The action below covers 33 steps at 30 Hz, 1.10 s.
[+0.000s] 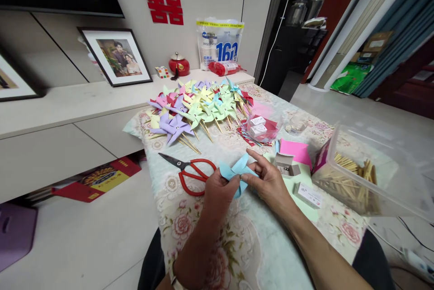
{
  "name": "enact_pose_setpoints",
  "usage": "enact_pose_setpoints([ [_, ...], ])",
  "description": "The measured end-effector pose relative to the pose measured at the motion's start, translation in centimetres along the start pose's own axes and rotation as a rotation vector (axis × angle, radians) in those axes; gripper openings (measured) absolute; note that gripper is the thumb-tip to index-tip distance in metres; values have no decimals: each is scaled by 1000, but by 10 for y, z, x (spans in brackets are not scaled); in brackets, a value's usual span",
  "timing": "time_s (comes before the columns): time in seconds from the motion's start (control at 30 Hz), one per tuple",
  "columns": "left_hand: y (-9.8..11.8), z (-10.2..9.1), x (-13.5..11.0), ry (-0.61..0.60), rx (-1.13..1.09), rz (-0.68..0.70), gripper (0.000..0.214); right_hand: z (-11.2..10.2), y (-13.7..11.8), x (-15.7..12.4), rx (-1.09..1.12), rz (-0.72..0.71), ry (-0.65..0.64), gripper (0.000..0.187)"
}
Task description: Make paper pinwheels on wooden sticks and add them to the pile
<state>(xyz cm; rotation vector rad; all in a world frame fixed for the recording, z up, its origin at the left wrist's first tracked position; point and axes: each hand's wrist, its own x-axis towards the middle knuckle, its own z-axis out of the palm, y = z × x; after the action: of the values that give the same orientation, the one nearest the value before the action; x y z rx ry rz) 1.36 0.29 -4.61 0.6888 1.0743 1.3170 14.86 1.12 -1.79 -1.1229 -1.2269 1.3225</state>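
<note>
A light blue paper pinwheel (239,168) is held between both hands over the table's front half, its corners folded in towards the middle. My left hand (220,190) is closed on its left side, the thumb pressed near the centre. From the right, my right hand (266,177) pinches it with thumb and fingers, while the index finger sticks out. Whether a pin sits at the centre is hidden by the thumbs. Red-handled scissors (195,170) lie beside my left hand, blades pointing left. To the right stand an opened small box (286,165) and a closed white box (308,195).
Finished pinwheels on sticks (203,104) are heaped at the table's back. A clear plastic bin (342,186) with wooden sticks stands at the right edge. Pink paper (296,150) and a pink bag (266,129) with small boxes lie nearby on the flowered tablecloth (190,217).
</note>
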Motion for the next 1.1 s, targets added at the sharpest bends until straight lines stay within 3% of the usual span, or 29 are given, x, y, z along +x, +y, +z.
enact_pose_setpoints([
  [1.1,8,2,-7,32,116,-10,26,2,2,-4,-168,-83,7,60],
])
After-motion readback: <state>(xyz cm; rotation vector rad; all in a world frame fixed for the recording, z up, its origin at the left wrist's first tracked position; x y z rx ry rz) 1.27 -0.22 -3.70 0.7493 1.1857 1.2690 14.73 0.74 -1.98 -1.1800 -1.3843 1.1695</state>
